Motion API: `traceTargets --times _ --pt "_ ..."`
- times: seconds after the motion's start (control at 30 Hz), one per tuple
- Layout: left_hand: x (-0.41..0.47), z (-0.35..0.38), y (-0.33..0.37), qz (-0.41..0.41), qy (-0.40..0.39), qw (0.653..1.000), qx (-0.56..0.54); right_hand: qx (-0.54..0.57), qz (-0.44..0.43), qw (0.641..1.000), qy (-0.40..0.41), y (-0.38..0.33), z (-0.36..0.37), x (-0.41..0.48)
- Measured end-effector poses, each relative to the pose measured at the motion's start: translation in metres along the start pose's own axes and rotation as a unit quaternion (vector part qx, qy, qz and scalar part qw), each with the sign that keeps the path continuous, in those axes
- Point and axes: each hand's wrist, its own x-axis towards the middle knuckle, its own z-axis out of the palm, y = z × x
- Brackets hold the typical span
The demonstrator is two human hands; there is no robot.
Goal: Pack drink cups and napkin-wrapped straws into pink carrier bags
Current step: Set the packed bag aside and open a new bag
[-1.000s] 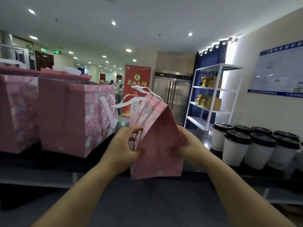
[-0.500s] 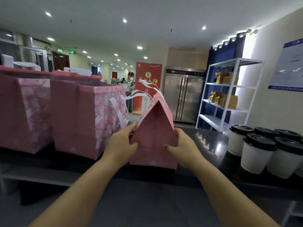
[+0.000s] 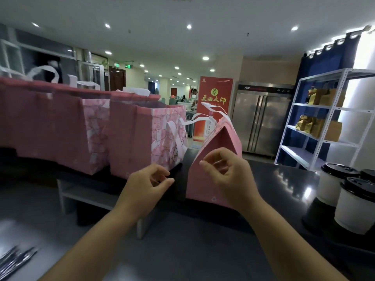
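On the counter (image 3: 284,179) a closed-top pink bag (image 3: 203,185) is stood, the slack, empty left hand (image 3: 148,182) beside it, the right hand (image 3: 225,175) of untellable grip; unopened, it could be toppled by a cup (image 3: 353,207).

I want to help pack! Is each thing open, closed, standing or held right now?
Small pink paper carrier bag: upright on counter, top folded shut, not gripped.
Large pink carrier bags: upright, tops open.
White paper cups with black lids: upright, lids on.
Steel fridge: doors shut.
Left hand: loosely curled, holding nothing.
Right hand: loosely curled, holding nothing.
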Motion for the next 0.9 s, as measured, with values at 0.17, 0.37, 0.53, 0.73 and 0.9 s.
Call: traceTargets --times 0.17,0.37,0.53,0.73,0.9 --pt "-0.008 -0.038 -0.029 -0.03 -0.002 0.999 0.021 -0.018 0.043 0.988 -0.146 -0.012 0.037 0.003" --pt "0.007 -0.089 -0.074 -0.048 -0.011 0.998 0.034 -0.094 0.124 0.977 -0.149 -0.022 0.091 0.033" --pt "0.037 -0.126 -0.103 -0.031 -0.014 0.999 0.038 -0.099 0.155 0.983 -0.02 -0.037 0.13 0.078" --pt "0.08 -0.139 -0.118 0.02 -0.005 1.0 0.014 -0.136 0.144 0.98 0.019 -0.054 0.151 0.125" --pt "0.119 -0.129 -0.112 0.064 0.032 0.997 -0.007 -0.173 0.156 0.972 0.001 -0.047 0.159 0.141"
